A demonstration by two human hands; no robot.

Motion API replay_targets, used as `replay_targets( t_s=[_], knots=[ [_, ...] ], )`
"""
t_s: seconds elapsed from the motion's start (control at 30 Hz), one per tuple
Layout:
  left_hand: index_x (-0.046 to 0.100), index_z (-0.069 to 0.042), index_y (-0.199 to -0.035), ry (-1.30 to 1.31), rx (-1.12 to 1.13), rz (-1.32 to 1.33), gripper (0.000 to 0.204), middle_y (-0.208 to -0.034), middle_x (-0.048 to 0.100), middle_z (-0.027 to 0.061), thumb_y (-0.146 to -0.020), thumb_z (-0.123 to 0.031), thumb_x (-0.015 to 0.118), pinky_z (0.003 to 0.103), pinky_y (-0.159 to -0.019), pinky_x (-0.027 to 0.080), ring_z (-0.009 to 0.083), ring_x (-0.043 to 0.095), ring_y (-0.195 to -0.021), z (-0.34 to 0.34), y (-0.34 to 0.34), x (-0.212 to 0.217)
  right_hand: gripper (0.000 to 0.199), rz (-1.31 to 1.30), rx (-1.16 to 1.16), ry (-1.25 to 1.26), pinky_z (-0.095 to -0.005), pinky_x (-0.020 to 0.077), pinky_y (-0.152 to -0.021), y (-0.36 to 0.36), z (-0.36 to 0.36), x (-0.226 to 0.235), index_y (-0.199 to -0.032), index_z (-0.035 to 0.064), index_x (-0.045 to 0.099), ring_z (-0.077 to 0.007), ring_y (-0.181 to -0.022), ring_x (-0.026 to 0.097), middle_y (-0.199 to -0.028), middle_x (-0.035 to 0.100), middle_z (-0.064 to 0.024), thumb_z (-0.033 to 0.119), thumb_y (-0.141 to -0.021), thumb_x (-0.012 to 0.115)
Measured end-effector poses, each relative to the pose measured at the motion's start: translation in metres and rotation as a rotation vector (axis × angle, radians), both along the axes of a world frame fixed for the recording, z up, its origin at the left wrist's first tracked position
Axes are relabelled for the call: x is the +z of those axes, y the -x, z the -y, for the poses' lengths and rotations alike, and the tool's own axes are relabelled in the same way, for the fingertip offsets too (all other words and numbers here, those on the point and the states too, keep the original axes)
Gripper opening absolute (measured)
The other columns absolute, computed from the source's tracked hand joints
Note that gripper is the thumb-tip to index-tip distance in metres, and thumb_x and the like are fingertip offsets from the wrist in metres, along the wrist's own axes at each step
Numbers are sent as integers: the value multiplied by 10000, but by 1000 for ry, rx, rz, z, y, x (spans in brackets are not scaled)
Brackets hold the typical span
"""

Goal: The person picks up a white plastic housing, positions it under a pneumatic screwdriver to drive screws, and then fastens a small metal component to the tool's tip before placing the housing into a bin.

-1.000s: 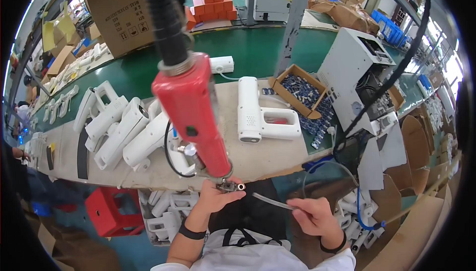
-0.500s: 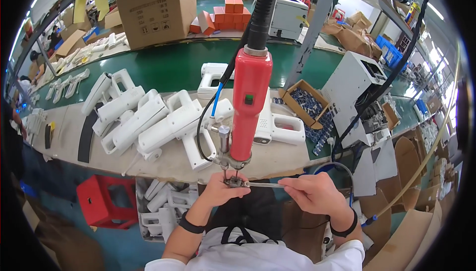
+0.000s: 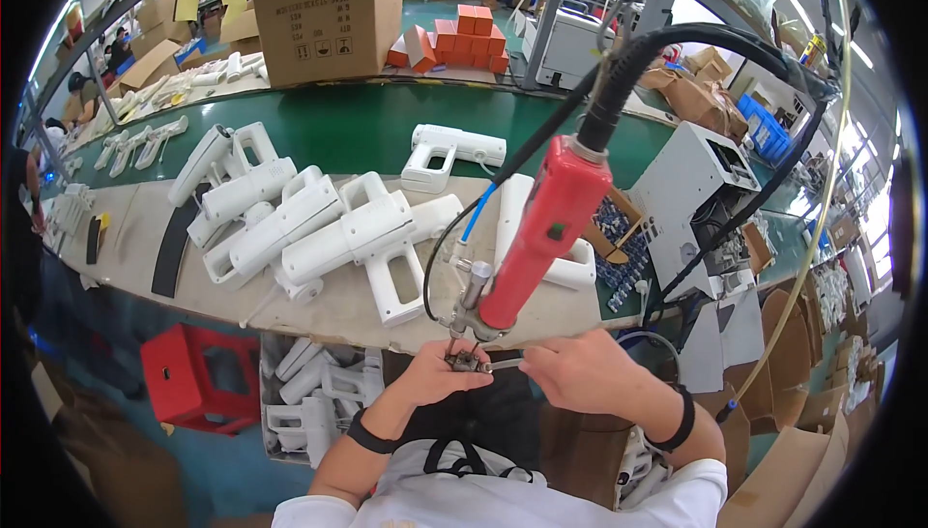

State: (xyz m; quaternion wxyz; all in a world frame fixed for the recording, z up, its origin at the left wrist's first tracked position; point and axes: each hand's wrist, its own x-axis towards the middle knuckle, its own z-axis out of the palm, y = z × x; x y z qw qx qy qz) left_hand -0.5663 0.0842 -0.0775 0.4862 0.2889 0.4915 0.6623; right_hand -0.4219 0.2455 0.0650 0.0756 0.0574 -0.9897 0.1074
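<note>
My left hand (image 3: 431,375) is closed around a small dark metal fitting (image 3: 466,363) at the lower end of a red powered screwdriver (image 3: 546,233). The tool leans to the right above the bench's front edge, a thick black hose at its top and a blue-ended thin line at its side. From the fitting a thin, pale tube or rod (image 3: 507,365) runs right to my right hand (image 3: 585,371), whose fingers are pinched on its end. Beside the tool's lower end stands a silver cylinder (image 3: 474,284). My fingers partly hide the fitting.
White gun-shaped housings (image 3: 348,238) lie piled on the bench left of the tool. A cardboard box of small blue parts (image 3: 619,248) and an opened white machine (image 3: 686,199) stand right. Below are a red stool (image 3: 198,378) and a bin of white housings (image 3: 314,412).
The red tool has gone from nearly upright to leaning right. My right hand has moved left, nearer my left hand, and less of the tube shows. The whole view has shifted slightly.
</note>
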Motion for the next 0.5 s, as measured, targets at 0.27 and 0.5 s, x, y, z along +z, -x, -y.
replay_targets(
  t_s=[0.27, 0.5],
  knots=[
    [632, 40, -930, -55, -34, 117, 261, -861, 656, 79, -704, 57, 762, 244, -699, 508, 122, 624, -767, 6, 1, 8, 185, 75, 31, 39, -383, 476, -471, 3, -4, -8, -746, 60, 592, -277, -515, 600, -566, 581, -87, 207, -857, 579],
    [650, 23, -911, -26, -6, -19, 217, -855, 654, 42, -723, 38, 756, 232, -713, 494, 97, 607, -771, 5, -2, -4, 192, 204, 58, 20, -390, 474, -472, 4, 6, -1, -773, 64, 604, -281, -533, 617, -582, 610, -92, 222, -870, 555]
  ],
)
